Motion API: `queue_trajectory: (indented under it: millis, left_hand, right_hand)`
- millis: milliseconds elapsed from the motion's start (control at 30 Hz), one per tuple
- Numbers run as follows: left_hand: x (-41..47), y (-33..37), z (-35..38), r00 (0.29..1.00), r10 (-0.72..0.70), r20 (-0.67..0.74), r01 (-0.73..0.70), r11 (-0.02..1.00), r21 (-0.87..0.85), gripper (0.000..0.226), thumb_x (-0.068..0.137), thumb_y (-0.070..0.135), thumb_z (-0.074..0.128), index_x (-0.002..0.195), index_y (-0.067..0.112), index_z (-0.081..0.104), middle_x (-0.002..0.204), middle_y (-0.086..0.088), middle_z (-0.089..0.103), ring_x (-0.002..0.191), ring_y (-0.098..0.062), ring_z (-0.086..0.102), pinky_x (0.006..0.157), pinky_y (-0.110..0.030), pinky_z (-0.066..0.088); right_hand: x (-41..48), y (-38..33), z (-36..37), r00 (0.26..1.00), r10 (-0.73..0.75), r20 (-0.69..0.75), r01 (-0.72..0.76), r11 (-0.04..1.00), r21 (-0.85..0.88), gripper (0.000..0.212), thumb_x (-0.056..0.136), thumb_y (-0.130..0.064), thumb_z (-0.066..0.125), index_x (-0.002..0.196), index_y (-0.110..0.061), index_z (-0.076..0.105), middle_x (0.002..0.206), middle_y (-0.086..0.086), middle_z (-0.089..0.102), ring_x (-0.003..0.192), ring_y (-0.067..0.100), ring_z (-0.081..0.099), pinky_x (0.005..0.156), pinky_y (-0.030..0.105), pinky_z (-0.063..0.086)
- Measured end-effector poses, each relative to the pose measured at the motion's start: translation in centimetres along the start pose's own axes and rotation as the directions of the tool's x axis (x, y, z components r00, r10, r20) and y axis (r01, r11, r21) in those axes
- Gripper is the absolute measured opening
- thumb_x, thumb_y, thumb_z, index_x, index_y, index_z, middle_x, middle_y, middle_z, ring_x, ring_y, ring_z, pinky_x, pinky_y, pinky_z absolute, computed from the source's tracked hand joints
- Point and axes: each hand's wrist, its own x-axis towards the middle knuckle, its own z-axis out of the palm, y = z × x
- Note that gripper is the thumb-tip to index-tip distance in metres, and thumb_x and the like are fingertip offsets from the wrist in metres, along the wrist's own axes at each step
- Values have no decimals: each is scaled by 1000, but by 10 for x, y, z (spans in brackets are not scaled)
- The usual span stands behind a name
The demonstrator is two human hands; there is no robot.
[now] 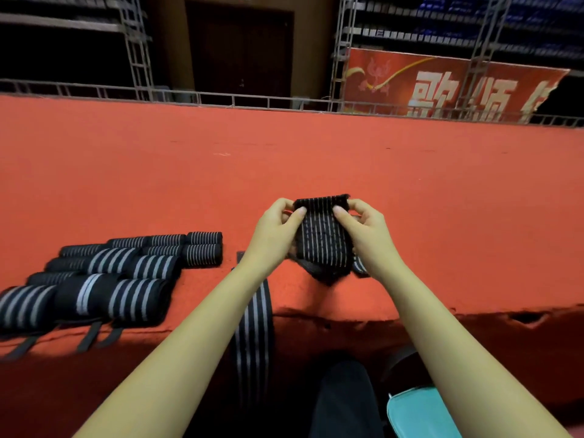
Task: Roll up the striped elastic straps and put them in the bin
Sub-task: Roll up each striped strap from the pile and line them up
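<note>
I hold a black elastic strap with thin white stripes (324, 238) up over the red carpeted ledge (284, 172). My left hand (276, 230) pinches its top left corner and my right hand (363, 229) pinches its top right corner, thumbs on the near face. The strap's lower part droops onto the ledge. Another unrolled striped strap (254, 324) hangs over the ledge's front edge between my forearms. At the left lie several rolled striped straps (120, 273) in rows. No bin is in view.
The ledge's front edge runs across at about my forearms, with a torn spot (526, 317) at the right. A teal object (417, 412) sits low right beside a dark-clothed leg (344, 403). Metal railing (221, 98) and a red banner (442, 83) stand behind the ledge.
</note>
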Motion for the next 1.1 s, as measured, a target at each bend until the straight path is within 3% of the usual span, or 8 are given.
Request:
queue_trajectory:
  millis: [167,367,600,700,833,933,1000,1100]
  left_hand:
    - [-16,40,-20,996,80,-47,-78,996,35,15,99,24,50,85,22,51,73,-2,56,64,-18,54,57,-36,44]
    - [-33,70,-41,988,131,-76,-129,991,32,14,100,24,48,87,21,51,80,-9,64,64,-16,61,56,-30,47]
    - [-41,56,-45,997,59,-50,-57,998,28,11,101,23,48,92,17,51,71,-1,57,51,-8,55,44,-25,44]
    - [-40,44,-41,1000,-5,8,4,1000,12,14,99,27,51,103,14,54,74,2,57,53,-3,53,50,-26,47]
    - [-38,20,-35,977,-123,174,107,989,101,27,95,36,56,115,17,57,93,3,60,75,-6,59,68,-21,52]
    - [-35,-8,-26,955,-143,261,105,982,154,13,93,29,61,101,19,63,86,11,63,77,-2,59,65,-18,51]
    - [-30,-23,-18,966,-127,226,91,982,166,10,92,26,64,82,24,61,80,12,64,74,-3,58,62,-19,45]
    - [-11,-45,-5,985,-129,115,107,978,182,13,88,26,69,77,25,61,82,10,65,79,-9,59,73,-30,49]
  right_hand:
    - [-14,-43,14,999,-11,35,10,999,32,8,97,-14,54,93,-15,61,72,1,60,51,5,53,40,15,36]
    - [-22,-77,28,994,-33,106,29,999,39,7,98,-18,52,96,-16,59,78,0,64,64,13,60,47,21,44]
    - [-27,-56,34,995,26,100,-26,1000,1,9,99,-19,52,101,-13,59,81,7,63,54,10,58,40,19,39]
    - [-24,-45,28,998,58,31,-57,998,-21,9,99,-18,52,101,-13,59,80,6,63,56,9,58,42,18,42]
    - [-11,-23,15,987,132,-95,-135,991,-25,10,99,-19,51,103,-12,57,84,4,64,63,14,60,45,21,47]
    - [-1,2,9,969,203,-137,-212,976,-49,9,99,-18,51,100,-12,57,90,9,64,67,17,61,48,24,47]
    - [2,18,5,955,258,-147,-270,960,-69,9,99,-18,51,104,-13,56,100,14,65,72,18,61,46,25,47]
    - [3,37,0,940,324,-107,-328,945,-13,37,97,-21,56,131,-17,41,105,2,62,81,12,61,46,21,49]
